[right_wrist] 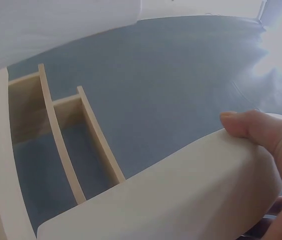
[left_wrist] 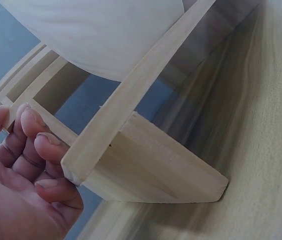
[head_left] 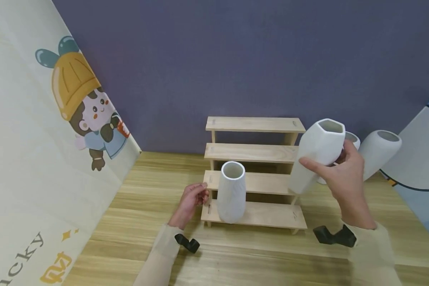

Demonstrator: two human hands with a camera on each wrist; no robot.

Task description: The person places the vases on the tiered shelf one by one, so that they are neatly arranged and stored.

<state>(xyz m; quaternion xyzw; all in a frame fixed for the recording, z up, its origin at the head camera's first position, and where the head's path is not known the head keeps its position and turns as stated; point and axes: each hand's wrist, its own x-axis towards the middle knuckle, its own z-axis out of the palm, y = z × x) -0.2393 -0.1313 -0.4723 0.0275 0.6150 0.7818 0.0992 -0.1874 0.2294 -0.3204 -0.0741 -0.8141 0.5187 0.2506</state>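
A faceted white vase is gripped by my right hand, thumb on its near side, tilted with its angular mouth up and to the right. It overlaps the right ends of the middle steps of a wooden tiered shelf. In the right wrist view the vase fills the lower part, with the thumb on its edge. My left hand pinches the left end of the second step from the bottom. A rounded white vase stands upright on the lowest step, right of that hand.
Behind my right hand are another white vase, mostly hidden, and a leaning white vase. The shelf stands on a wood-grain surface before a dark blue backdrop. A printed pale panel borders the left side.
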